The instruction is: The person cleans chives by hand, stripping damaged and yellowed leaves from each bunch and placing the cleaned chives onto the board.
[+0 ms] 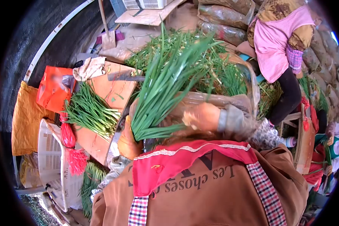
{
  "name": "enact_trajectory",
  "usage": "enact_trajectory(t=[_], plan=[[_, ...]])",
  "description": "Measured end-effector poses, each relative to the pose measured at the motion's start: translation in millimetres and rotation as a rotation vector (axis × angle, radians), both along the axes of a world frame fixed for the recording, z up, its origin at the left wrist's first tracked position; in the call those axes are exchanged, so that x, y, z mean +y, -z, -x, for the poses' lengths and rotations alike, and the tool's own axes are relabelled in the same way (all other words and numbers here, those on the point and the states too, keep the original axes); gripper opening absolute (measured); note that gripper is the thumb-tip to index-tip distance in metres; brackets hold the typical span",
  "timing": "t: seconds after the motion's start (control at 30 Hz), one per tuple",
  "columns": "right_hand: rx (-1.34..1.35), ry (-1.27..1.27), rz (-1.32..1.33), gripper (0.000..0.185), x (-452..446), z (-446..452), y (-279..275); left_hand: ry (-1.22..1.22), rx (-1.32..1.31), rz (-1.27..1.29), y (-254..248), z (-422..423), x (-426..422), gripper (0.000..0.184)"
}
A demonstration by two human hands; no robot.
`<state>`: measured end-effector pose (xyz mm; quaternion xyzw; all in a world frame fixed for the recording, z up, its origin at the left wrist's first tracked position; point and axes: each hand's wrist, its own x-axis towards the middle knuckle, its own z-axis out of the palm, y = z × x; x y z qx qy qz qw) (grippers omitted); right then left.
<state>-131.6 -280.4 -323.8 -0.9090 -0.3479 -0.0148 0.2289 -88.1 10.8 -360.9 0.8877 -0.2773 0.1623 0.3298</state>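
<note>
My left hand is wrapped round the lower end of a bunch of long green garlic chives. The leaves fan upward and to the right from my fist. To the right of the bunch is my right hand, in a grey sleeve; motion smears its fingers, so their grip is unclear. A stack of trimmed garlic chives with pale stems lies on the wooden board left of my left hand. Behind the held bunch, a loose heap of chives and leaf scraps spreads out.
A knife-like blade and a cloth lie at the board's far end. Red plastic ties hang beside a white crate. A co-worker in a pink apron is at the upper right; filled sacks are stacked behind.
</note>
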Motion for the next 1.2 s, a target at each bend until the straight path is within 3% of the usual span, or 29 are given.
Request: enact_trajectory(t=[0.03,0.1,0.17,0.2,0.27,0.33,0.37,0.47,0.53,0.63,0.73,0.93,1.03,1.13,1.2], plan=[[0.010,0.086,0.113,0.019,-4.4,11.8,-3.9,0.009,0.023,0.037,1.2,1.7,1.2,0.073],[0.115,0.179,-0.218,0.013,-17.1,15.4,-30.1,0.030,0.075,0.106,3.3,1.7,0.8,0.076],[0.344,0.277,-0.806,0.011,-44.3,10.5,-56.8,0.058,-0.049,0.099,-0.7,-2.7,-4.8,0.077],[0.526,0.323,-1.231,0.015,-62.9,3.1,-72.4,0.063,-0.059,0.087,-1.5,-2.0,-6.0,0.077],[0.026,0.651,-0.872,0.030,-80.7,-4.3,-124.7,0.071,-0.034,0.055,-3.0,-0.6,-5.9,0.077],[-0.057,0.852,-0.733,0.041,-95.9,-25.9,-140.8,0.086,-0.030,0.056,-1.8,-2.4,-5.3,0.076],[-0.122,0.778,-0.600,0.044,-100.4,-37.2,-140.2,0.100,-0.057,0.075,0.3,-3.5,-5.9,0.075],[0.232,0.731,-0.272,0.043,-91.9,-48.9,-142.6,0.117,-0.067,0.101,4.2,-5.6,-4.9,0.073],[-0.113,0.355,0.163,0.037,-110.2,-74.0,-111.2,0.105,-0.028,0.100,5.1,-4.7,-3.6,0.071],[0.064,0.435,0.299,0.031,-104.0,-81.1,-106.1,0.039,-0.004,0.047,-8.9,1.9,-11.7,0.072],[0.211,0.512,0.240,0.026,-104.7,-79.8,-107.1,0.019,-0.045,0.096,-0.7,3.1,-10.4,0.073],[0.060,0.482,0.314,0.032,-101.9,-68.0,-93.7,-0.014,0.219,0.019,-9.1,-5.0,-1.3,0.069],[0.022,0.614,0.511,0.034,-87.2,-64.1,-91.9,0.013,0.213,0.030,-5.3,-7.7,0.2,0.068],[0.050,0.675,0.547,0.035,-74.1,-64.2,-95.5,0.019,0.171,0.002,-9.8,-7.9,-3.7,0.065],[-0.006,0.648,0.393,0.031,-79.1,-63.2,-94.9,0.026,0.201,0.022,-9.8,-8.1,-2.5,0.063]])
